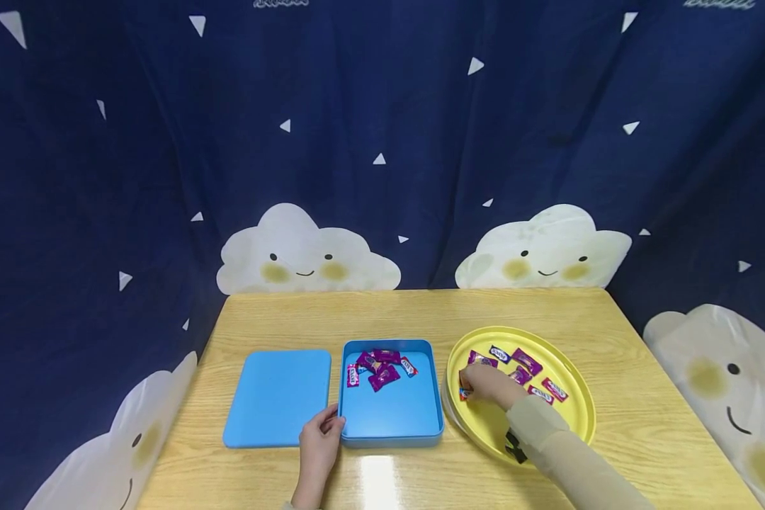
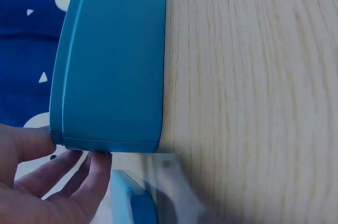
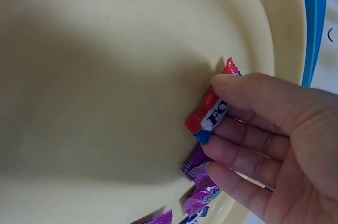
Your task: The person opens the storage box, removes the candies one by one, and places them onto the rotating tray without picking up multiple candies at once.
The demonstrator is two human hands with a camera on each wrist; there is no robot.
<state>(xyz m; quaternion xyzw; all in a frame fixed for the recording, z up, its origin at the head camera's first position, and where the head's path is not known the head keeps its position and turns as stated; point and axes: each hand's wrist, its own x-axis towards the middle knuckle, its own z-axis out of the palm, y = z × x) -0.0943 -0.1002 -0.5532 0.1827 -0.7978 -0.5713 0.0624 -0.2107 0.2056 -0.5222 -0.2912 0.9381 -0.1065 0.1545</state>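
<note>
**Right hand on candy, left hand on box**

We've got a red-and-blue candy (image 3: 209, 112) pinched between thumb and fingers of our right hand (image 1: 489, 387), inside the left edge of the yellow tray (image 1: 494, 421). Can't tell if it touches the tray floor. Tray sits toward the tabletop's (image 1: 414, 312) right edge, more wrapped candies (image 1: 526, 361) along its far side. Our left hand (image 1: 321, 440) grips the blue box (image 1: 392, 418) at its near left corner, thumb at the rim, fingers against the wall. Box candies (image 1: 384, 377) lie toward its far edge.
</note>
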